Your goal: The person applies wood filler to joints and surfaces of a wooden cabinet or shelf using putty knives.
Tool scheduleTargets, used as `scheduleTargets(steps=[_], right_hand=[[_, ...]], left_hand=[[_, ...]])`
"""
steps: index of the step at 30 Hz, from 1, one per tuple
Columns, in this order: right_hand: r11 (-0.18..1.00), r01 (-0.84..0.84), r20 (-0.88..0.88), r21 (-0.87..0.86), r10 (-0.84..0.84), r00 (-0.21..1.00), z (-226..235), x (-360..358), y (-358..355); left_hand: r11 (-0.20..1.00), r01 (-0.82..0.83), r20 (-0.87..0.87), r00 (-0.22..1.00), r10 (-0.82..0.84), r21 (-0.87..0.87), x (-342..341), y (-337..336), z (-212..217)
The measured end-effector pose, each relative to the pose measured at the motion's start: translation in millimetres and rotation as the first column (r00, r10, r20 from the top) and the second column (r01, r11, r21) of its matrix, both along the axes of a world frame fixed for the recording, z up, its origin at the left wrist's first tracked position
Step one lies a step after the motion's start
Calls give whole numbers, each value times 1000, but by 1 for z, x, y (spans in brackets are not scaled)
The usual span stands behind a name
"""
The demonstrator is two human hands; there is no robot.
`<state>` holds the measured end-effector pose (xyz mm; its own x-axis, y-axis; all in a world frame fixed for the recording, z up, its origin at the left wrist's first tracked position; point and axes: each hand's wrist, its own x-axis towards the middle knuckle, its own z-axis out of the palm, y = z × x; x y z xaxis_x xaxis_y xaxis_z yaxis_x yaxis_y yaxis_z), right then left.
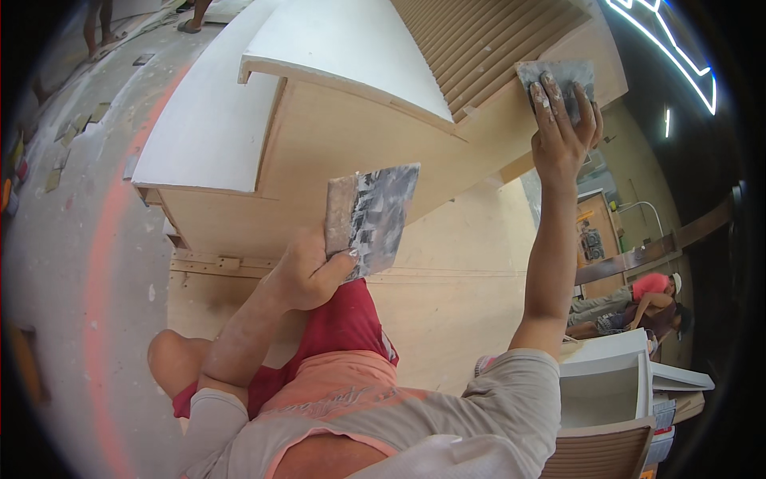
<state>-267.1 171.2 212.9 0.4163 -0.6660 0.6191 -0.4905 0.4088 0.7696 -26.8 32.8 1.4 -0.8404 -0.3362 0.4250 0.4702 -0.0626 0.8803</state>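
Observation:
My left hand (309, 270) is closed around the lower corner of a flat, paste-smeared putty board (381, 215), which is held tilted in front of my red shorts. Farther up on the right, my right hand (562, 132) grips a wide grey putty knife (568, 76), its fingers spread across the blade and spotted with white paste. That blade lies against the light wooden edge of a large furniture piece (359, 148), beside its brown ribbed panel (487, 48). White-coated faces (343, 60) of the same piece slope up to the left.
A bare plywood panel (455, 247) lies beneath the piece. White cabinet parts (602, 375) and another ribbed panel (598, 451) stand at lower right. Two people (646, 299) crouch beyond them. A person's legs (104, 24) show at upper left, above scattered flat pieces (84, 120) on the floor.

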Motion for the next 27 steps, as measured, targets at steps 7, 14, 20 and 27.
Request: scheduleTargets(steps=[7,14,20,27], right_hand=[[971,228,50,75,-232,971,2,32,18],[768,-620,900,-163,374,226,-62,117,20],[880,-304,785,364,-114,609,-72,119,9],[957,48,361,-287,62,930,41,50,-6]], left_hand=[[999,-15,-66,998,17,41,-2,2,7],[700,148,-83,989,-126,698,0,14,7],[571,168,-247,967,62,803,16,5,15],[606,130,-230,969,90,784,20,-9,27]])
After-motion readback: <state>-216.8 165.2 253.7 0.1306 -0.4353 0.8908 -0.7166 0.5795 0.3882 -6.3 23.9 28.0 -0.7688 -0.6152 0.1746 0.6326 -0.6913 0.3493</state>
